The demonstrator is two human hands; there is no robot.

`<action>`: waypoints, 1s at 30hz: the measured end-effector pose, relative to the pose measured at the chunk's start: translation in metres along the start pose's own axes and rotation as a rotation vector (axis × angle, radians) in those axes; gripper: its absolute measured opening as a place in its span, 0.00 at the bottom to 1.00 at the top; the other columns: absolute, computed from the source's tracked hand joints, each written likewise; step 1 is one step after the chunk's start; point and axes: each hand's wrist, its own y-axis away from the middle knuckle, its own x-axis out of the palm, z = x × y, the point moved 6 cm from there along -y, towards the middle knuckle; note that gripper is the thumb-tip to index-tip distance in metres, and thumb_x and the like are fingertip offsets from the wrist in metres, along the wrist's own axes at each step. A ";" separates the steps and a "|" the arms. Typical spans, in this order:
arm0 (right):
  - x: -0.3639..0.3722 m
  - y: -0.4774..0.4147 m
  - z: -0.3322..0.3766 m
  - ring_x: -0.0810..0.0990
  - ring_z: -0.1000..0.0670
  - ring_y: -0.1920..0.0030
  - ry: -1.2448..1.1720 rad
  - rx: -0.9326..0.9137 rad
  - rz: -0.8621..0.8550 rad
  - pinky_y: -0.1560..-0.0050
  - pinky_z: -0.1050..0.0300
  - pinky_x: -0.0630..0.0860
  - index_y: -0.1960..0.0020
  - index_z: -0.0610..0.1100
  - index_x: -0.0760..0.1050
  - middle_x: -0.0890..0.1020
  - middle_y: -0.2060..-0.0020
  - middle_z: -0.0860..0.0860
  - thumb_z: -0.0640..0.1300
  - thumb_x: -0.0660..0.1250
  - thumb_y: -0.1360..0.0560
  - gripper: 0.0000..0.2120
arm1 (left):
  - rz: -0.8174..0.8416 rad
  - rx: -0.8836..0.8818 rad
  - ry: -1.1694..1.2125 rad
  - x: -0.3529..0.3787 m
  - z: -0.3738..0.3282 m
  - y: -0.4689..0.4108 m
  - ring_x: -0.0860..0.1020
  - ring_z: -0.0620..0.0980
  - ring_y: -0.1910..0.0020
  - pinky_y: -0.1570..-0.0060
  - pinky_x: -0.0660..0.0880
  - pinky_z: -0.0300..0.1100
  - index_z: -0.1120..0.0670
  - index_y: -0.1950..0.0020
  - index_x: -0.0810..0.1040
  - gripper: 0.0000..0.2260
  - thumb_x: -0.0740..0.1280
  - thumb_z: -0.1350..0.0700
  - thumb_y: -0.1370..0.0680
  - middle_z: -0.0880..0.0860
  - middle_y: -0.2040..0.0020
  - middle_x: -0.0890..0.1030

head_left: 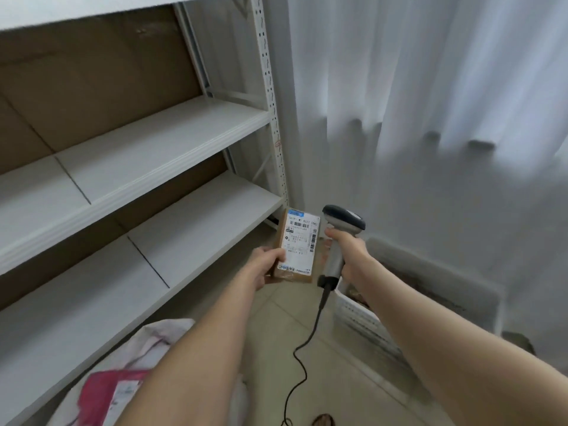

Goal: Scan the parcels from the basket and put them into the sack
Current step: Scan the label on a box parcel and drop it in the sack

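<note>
My left hand (266,265) grips a small brown cardboard parcel (299,245) by its lower left edge, its white barcode label facing me. Just to its right, my right hand (349,249) grips the handle of a grey barcode scanner (342,224); the scanner's dark head sits level with the parcel's top. A black cable hangs from the scanner to the floor. The white slatted basket (362,318) stands on the floor under my right forearm, with brown parcels partly visible inside. The white sack (144,342) lies open at lower left with a pink parcel (104,392) in it.
White metal shelving (138,167) with bare boards fills the left side, brown cardboard behind it. A white curtain (430,118) hangs on the right. The scanner cable (302,361) loops across the beige tiled floor between sack and basket.
</note>
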 end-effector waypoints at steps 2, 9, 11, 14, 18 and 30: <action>0.030 0.015 -0.025 0.83 0.41 0.54 0.031 0.041 0.069 0.56 0.48 0.80 0.41 0.38 0.75 0.82 0.52 0.41 0.40 0.71 0.26 0.15 | -0.027 -0.010 0.022 -0.034 0.018 0.015 0.83 0.54 0.52 0.56 0.81 0.49 0.57 0.39 0.72 0.17 0.63 0.66 0.27 0.57 0.48 0.82; 0.127 0.061 -0.102 0.81 0.44 0.64 0.111 0.129 0.199 0.66 0.53 0.79 0.41 0.37 0.74 0.82 0.56 0.42 0.39 0.71 0.27 0.16 | -0.161 -0.049 0.048 -0.155 0.070 0.053 0.83 0.55 0.57 0.56 0.81 0.51 0.58 0.43 0.77 0.18 0.60 0.67 0.31 0.56 0.53 0.83; 0.154 0.070 -0.128 0.80 0.43 0.60 0.134 0.164 0.225 0.63 0.51 0.78 0.41 0.37 0.75 0.81 0.51 0.41 0.40 0.72 0.27 0.17 | -0.207 -0.064 0.065 -0.192 0.086 0.060 0.82 0.54 0.60 0.54 0.81 0.52 0.58 0.45 0.78 0.17 0.60 0.66 0.32 0.56 0.56 0.83; 0.193 0.082 -0.171 0.80 0.40 0.55 0.154 0.200 0.225 0.56 0.46 0.80 0.40 0.37 0.74 0.80 0.48 0.40 0.42 0.73 0.27 0.18 | -0.257 -0.086 0.094 -0.251 0.115 0.067 0.81 0.53 0.61 0.59 0.81 0.47 0.57 0.45 0.78 0.15 0.62 0.64 0.31 0.55 0.57 0.83; 0.234 0.089 -0.240 0.79 0.41 0.55 0.157 0.272 0.206 0.55 0.46 0.81 0.40 0.37 0.74 0.77 0.51 0.41 0.42 0.72 0.27 0.18 | -0.305 -0.130 0.062 -0.329 0.163 0.059 0.81 0.51 0.60 0.65 0.80 0.43 0.57 0.40 0.77 0.14 0.65 0.61 0.26 0.56 0.53 0.83; 0.213 0.061 -0.405 0.78 0.43 0.51 0.161 0.527 0.026 0.62 0.49 0.80 0.38 0.39 0.72 0.75 0.48 0.42 0.44 0.73 0.26 0.20 | -0.431 -0.322 -0.548 -0.400 0.344 0.001 0.78 0.58 0.43 0.46 0.74 0.47 0.53 0.28 0.65 0.25 0.66 0.63 0.24 0.59 0.36 0.74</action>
